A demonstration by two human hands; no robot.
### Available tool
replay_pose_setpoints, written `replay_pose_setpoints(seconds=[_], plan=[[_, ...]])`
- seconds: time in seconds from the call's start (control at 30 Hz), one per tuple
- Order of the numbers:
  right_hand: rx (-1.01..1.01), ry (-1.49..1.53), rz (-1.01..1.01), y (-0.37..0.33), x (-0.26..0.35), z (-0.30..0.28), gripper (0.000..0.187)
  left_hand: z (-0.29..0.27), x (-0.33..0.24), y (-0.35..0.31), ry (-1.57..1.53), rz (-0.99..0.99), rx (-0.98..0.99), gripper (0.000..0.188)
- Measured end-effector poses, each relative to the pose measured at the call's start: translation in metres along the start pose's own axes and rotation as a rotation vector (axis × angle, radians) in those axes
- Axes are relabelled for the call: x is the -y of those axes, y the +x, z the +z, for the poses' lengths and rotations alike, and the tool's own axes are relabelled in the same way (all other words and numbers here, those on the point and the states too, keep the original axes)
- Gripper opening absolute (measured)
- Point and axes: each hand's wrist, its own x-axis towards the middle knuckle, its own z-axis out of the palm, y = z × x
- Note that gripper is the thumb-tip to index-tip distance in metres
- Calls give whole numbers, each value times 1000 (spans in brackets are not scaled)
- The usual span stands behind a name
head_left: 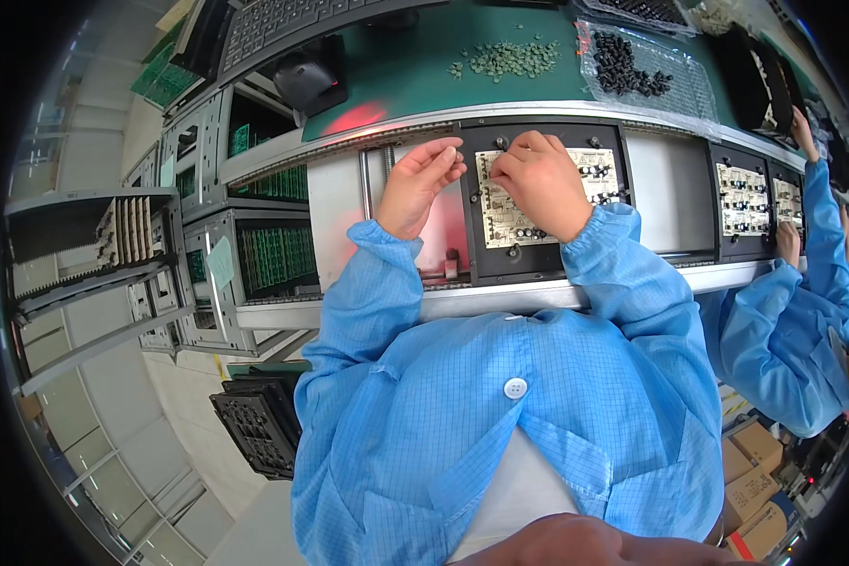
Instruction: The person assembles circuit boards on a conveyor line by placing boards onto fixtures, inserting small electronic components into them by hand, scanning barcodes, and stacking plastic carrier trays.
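one board (502, 217) lies in a black tray (549, 260), presumably for steadiness. the left hand (419, 186) pinches a small dark piece (457, 158), likely this delicately because it's tiny; whether the right hand (543, 182), over the board, has its grip closed, i cannot tell.

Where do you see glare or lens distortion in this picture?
Head view: a red glow tints the green mat and the white surface by the left hand; the silver rail along the mat bows; black corners frame the round image.
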Motion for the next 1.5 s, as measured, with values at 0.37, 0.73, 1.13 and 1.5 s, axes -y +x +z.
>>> replay_pose_setpoints(seconds=[0.37, 0.73, 1.13, 1.5], plan=[[34, -313, -109, 6, 11, 10, 6, -5, 4, -1, 188, 23, -27, 23], [82, -257, -95, 6, 10, 9, 11, -2, 4, -8, 286, 78, 35, 21], [-120, 393, 162, -23, 11, 7, 16, 4, 19, -24, 373, 64, 87, 17], [-229, 595, 509, -51, 7, -4, 20, 33, 17, -47, 1331, 762, 70, 10]])
